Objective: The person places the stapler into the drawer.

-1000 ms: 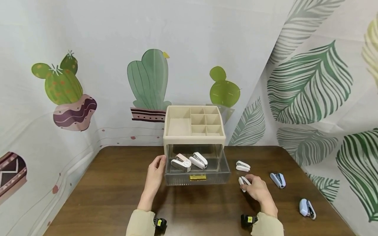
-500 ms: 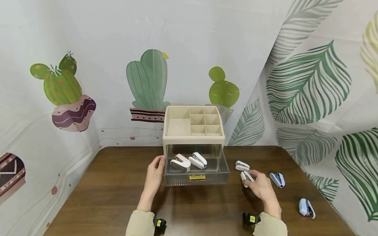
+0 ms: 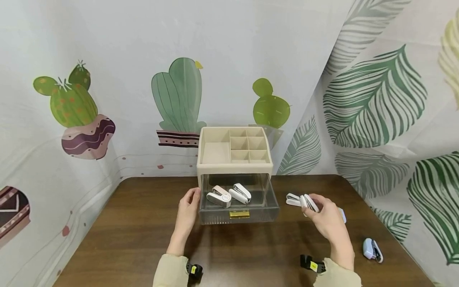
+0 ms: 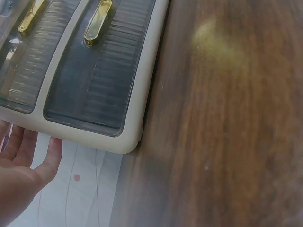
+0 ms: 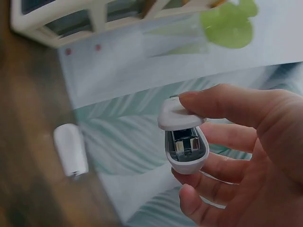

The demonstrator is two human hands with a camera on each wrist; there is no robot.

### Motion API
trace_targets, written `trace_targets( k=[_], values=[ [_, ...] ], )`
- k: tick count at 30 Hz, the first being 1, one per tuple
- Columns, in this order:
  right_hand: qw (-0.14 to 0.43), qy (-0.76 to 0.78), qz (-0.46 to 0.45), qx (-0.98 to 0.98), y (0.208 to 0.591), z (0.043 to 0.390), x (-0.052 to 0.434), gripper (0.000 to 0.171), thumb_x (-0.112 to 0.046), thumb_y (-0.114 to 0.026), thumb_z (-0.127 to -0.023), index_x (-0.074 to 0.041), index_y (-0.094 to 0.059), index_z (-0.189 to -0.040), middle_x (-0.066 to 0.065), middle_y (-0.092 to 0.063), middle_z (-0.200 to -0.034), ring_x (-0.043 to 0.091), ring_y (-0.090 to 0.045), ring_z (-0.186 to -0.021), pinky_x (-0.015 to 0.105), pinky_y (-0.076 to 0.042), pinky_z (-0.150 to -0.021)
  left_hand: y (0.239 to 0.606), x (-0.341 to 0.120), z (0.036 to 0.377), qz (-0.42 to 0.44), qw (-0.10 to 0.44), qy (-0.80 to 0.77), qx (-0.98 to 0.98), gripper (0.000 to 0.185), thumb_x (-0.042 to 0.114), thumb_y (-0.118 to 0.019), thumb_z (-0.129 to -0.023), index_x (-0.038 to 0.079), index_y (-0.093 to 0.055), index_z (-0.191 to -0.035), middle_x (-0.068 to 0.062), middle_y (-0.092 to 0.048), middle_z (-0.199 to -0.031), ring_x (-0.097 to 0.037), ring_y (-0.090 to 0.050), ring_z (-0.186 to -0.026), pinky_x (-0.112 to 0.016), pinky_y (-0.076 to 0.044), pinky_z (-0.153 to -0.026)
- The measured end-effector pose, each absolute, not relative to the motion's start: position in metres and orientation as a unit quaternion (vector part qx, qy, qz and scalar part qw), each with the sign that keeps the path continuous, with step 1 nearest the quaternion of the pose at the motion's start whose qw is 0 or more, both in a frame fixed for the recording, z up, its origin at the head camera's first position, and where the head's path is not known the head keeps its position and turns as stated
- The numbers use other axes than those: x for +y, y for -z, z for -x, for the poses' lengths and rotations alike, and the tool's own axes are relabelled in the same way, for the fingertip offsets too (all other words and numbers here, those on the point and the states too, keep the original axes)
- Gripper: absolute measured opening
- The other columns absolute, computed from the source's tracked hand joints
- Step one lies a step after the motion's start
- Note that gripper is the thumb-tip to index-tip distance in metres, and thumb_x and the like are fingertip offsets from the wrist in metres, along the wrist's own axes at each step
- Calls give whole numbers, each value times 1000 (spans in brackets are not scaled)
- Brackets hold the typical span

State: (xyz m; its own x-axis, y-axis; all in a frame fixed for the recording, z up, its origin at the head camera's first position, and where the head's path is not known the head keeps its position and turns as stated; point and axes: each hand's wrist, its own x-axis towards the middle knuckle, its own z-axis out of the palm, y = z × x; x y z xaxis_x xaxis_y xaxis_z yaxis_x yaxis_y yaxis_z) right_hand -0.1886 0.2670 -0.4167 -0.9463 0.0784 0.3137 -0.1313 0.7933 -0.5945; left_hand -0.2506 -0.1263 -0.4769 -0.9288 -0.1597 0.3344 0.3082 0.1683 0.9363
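Head view: right hand (image 3: pixel 325 217) pinches white stapler (image 3: pixel 309 203), relaxed left hand (image 3: pixel 188 206) touches organizer (image 3: pixel 234 169); seemingly pickup stage, next wanting steadiness.

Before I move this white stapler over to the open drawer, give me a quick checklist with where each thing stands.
1. Grip: ok. Your right hand pinches the held white stapler between thumb and fingers.
2. Drawer open: ok. The transparent drawer is pulled out.
3. Landing room: ok. Bare floor shows right of the pink-and-white stapler and white stapler inside.
4. Organizer steadied: cannot tell. Your left hand is at the left side of the cream organizer, but its pressure doesn't show.
5. Height over the drawer's right wall: cannot tell.
6. Held stapler closed: not ok. Its top arm stands apart from its base.
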Motion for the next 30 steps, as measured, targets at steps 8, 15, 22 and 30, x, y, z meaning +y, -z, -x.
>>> trace_targets(
  k=[8, 15, 22, 30],
  values=[
    [244, -309, -28, -919, 387, 169, 255, 44, -17, -77, -82, -2, -64, -120, 16, -65, -103, 29, -59, -88, 43, -42, -72, 462, -123, 242, 57, 171, 642, -745, 32, 28, -53, -103, 1, -66, -114, -10, -65, -105, -13, -56, -96, -23, -43, -84],
    [280, -309, -35, -908, 369, 154, 243, 45, -21, -80, -81, -7, -65, -121, 8, -63, -101, 20, -54, -82, 25, -38, -67, 444, -121, 229, 57, 163, 644, -745, 30, 23, -53, -103, -2, -65, -113, -13, -65, -105, -14, -55, -95, -23, -43, -84],
    [319, -321, -52, -890, 354, 143, 223, 43, -14, -80, -79, -11, -67, -120, 4, -64, -101, 13, -53, -79, 14, -38, -67, 443, -121, 228, 55, 164, 640, -749, 30, 24, -53, -103, -2, -65, -113, -14, -65, -106, -15, -55, -97, -23, -43, -86],
    [318, -358, -60, -876, 342, 140, 192, 41, -13, -79, -80, -15, -68, -120, -3, -63, -99, 12, -54, -77, 16, -40, -66, 444, -122, 228, 54, 168, 641, -747, 29, 23, -54, -102, -2, -65, -113, -15, -65, -106, -15, -55, -97, -22, -42, -85]
  ],
)
